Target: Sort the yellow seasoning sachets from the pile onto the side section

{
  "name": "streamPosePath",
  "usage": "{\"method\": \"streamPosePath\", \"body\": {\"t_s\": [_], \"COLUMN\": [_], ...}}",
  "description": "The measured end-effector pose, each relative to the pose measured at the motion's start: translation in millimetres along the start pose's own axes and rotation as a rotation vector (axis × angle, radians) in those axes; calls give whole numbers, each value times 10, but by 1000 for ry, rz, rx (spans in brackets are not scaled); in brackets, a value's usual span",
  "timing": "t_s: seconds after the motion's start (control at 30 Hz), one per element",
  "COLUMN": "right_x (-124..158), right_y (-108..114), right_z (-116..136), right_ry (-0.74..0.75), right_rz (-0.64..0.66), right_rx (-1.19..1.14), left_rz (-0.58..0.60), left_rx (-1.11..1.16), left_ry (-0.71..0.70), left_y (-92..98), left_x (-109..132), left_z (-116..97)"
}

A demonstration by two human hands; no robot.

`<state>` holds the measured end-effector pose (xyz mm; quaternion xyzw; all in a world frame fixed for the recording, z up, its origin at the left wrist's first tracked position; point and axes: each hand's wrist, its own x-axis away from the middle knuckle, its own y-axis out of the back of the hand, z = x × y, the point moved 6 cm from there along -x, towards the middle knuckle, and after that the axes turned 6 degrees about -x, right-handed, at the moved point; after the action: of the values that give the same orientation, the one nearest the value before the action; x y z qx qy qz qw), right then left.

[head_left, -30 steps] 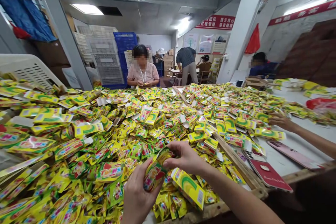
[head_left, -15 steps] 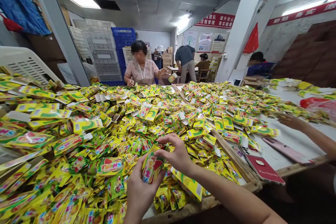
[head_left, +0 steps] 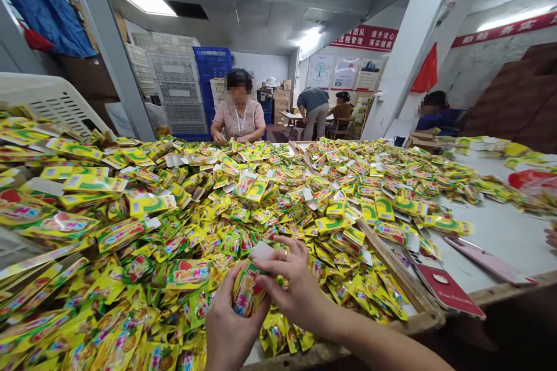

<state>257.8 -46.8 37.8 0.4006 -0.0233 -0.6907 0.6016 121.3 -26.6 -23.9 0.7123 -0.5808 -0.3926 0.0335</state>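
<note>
1. The left hand (head_left: 230, 327) curls narrowly around the lower part of a small foil packet (head_left: 246, 290), with the palm and fingers wrapped against it.
2. The right hand (head_left: 293, 284) is also narrow, pinching the top of the packet from the other side. Its fingertips (head_left: 272, 266) press near a white paper tab (head_left: 261, 251), and a gold ring (head_left: 286, 255) shows on one finger.
3. The packet is yellow with red and green print and is upright between both hands, just above the near edge of a large heap of yellow-green packets (head_left: 243, 208).
4. The heap covers most of a long table (head_left: 496, 226), spilling over a wooden rail (head_left: 391, 258) that runs across it.
5. To the right of the rail, a red booklet (head_left: 446, 290) and a pink card (head_left: 487, 261) lie on the white tabletop.
6. A co-worker's hand (head_left: 552, 237) just enters at the far right edge.
7. Across the table, a co-worker in a pale pink blouse (head_left: 239, 119) has both hands at the far edge of the heap.
8. Behind, blue and grey plastic crates (head_left: 176, 84) are stacked, and a white basket (head_left: 47, 95) sits at the left.
9. A red bag (head_left: 427, 72) hangs from a white pillar (head_left: 418, 46).
</note>
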Motion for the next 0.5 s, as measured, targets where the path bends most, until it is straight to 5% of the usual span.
{"method": "streamPosePath", "body": {"t_s": [0.1, 0.27, 0.5], "right_x": [-5, -93, -111], "right_y": [-63, -200, -168], "right_z": [-7, -219, -355], "right_ry": [-78, -215, -439], "right_rz": [138, 299, 208], "right_rx": [-49, -339, -654], "left_rz": [-38, 65, 229], "left_rx": [-59, -86, 475], "left_ry": [-67, -121, 278], "left_y": [53, 65, 7], "left_x": [-11, -59, -55], "left_z": [-12, -64, -11]}}
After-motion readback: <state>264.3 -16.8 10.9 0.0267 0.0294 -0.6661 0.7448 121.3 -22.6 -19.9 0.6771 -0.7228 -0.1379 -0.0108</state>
